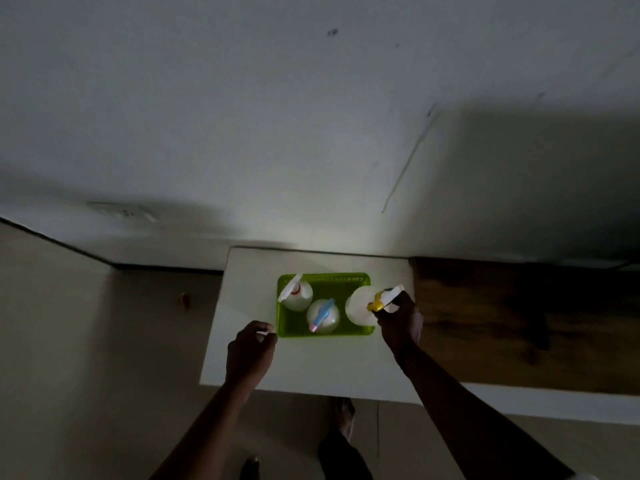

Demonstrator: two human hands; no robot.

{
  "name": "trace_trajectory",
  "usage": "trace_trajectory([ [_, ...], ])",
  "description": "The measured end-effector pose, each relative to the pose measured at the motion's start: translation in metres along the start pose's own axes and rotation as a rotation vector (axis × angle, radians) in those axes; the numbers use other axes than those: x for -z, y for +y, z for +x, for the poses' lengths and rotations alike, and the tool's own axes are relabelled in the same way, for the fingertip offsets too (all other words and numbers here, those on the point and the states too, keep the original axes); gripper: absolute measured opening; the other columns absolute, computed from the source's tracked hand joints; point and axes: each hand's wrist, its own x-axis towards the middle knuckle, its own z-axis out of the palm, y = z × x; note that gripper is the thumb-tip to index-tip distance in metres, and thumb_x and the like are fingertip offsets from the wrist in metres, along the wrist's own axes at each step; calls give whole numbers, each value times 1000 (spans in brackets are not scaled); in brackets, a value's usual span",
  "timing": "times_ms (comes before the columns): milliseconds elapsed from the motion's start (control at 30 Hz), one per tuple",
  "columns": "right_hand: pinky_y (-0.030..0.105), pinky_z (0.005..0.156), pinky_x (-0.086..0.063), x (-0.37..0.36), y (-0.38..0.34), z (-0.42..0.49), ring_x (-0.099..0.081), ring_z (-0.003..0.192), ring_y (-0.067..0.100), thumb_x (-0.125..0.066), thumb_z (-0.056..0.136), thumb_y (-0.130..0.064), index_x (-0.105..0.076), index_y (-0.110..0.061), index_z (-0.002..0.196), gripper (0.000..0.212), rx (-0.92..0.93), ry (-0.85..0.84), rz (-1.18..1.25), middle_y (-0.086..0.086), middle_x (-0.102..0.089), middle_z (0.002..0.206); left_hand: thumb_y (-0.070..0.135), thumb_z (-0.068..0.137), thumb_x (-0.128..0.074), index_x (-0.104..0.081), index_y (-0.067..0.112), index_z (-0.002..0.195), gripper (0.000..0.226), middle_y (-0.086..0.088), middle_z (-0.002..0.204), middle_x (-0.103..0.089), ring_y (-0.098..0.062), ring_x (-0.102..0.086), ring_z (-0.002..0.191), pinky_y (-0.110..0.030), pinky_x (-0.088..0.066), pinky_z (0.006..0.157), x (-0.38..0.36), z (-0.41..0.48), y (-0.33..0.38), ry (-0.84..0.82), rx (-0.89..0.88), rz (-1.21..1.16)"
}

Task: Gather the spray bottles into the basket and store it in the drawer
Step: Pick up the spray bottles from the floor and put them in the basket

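Green basket [325,330] on the white tabletop [311,362], holding two upright spray bottles: red-collared bottle [297,295] in its far left corner; blue-triggered bottle [322,316] at its near middle; yellow-triggered bottle [363,308] at its right end, my right hand [400,322] grasping the sprayer head; my left hand [251,348] curled loosely, gripping nothing, touching the basket's near left corner.
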Motion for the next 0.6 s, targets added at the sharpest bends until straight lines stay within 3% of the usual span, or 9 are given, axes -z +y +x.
trace_trajectory([
  [100,48,73,-59,-13,2,27,-69,89,26,-83,64,-20,-67,-27,99,39,19,-49,-28,3,-73,102,22,85,-61,-67,25,95,11,1,91,-76,-17,-74,84,-41,-57,85,-14,18,5,28,10,-7],
  [167,39,76,-57,-20,4,38,-68,93,23,-83,66,-22,-68,-22,100,37,51,-61,-62,4,-74,101,21,86,-61,-67,23,98,13,0,93,-76,-17,-74,84,-42,-57,85,-21,26,7,37,16,-19],
  [300,20,66,-42,-40,5,57,-62,77,9,-82,68,-16,-70,-15,96,30,91,-102,-103,4,-75,96,20,87,-61,-67,23,97,13,1,87,-76,-18,-74,81,-43,-57,86,-35,36,4,62,44,-49],
  [467,14,57,-39,-56,9,67,-63,81,14,-78,73,-9,-67,-12,108,37,93,-178,-119,7,-73,106,20,86,-62,-68,23,96,12,-2,87,-77,-17,-74,81,-40,-57,85,-45,38,0,60,61,-15],
  [600,22,70,-39,-58,17,68,-65,101,29,-76,74,-7,-65,-12,112,40,82,-207,-141,11,-71,111,22,86,-62,-68,22,96,11,-4,88,-77,-17,-74,79,-40,-58,83,-49,38,-2,59,80,-29],
])
